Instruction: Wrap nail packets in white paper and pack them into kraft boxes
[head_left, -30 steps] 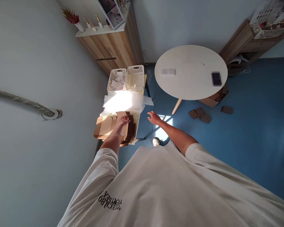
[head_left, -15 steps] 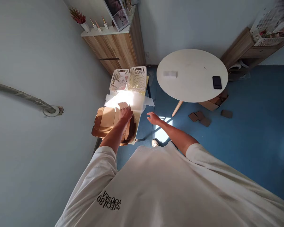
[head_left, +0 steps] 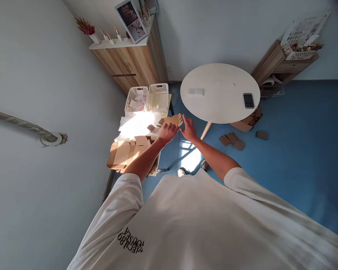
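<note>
My left hand (head_left: 166,132) is closed on a flat brown cardboard box blank (head_left: 172,120), held in the air above the right edge of a small low table. My right hand (head_left: 189,128) has its fingers spread and touches the blank's right end. Below and to the left lies a stack of the same flat cardboard blanks (head_left: 126,153) on the low table. White sheets (head_left: 138,123) lie in bright sunlight just beyond the stack.
Two cream plastic baskets (head_left: 148,98) stand at the low table's far end, the left one holding papers. A round white table (head_left: 219,92) with a dark phone stands to the right. Cardboard pieces (head_left: 232,140) lie on the blue floor. Wooden cabinets line the back wall.
My left hand has lifted one cardboard blank off the stack and carried it right and up. My right hand has moved in to meet it.
</note>
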Available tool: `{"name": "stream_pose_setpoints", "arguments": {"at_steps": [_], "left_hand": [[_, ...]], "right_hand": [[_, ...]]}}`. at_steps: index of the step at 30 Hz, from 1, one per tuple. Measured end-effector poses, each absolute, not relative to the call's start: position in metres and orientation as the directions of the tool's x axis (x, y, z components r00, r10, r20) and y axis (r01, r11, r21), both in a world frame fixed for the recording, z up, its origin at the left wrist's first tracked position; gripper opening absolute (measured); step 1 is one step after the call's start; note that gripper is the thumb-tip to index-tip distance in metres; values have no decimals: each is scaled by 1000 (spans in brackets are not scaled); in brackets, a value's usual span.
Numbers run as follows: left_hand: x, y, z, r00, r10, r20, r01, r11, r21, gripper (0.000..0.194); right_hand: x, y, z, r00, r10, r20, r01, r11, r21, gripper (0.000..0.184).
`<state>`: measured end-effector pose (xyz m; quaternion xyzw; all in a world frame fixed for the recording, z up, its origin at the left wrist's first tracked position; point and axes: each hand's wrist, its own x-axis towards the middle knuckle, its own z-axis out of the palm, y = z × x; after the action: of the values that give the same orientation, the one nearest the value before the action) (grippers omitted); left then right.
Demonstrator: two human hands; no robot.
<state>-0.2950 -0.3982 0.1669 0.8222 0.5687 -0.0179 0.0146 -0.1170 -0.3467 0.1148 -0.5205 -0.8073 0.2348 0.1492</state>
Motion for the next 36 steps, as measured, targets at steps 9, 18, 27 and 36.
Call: {"name": "stream_pose_setpoints", "arguments": {"at_steps": [9,18,27,36], "left_hand": [[-230,-351,181,538,842,28,841,-539,46,36],[-168,-268,159,573,819,-7,819,-572,41,46],[-87,-161,102,510,835,-206,859,-506,74,41],[-15,-94,58,469,828,-307,882,-456,119,45]], "right_hand": [[-40,-307,148,-395,908,142,815,417,-401,47],[52,-249,136,-267,958,107,879,288,-379,40],[156,-151,89,-271,963,-8,896,249,-367,35],[234,-88,51,-361,926,-113,911,324,-255,51]]}}
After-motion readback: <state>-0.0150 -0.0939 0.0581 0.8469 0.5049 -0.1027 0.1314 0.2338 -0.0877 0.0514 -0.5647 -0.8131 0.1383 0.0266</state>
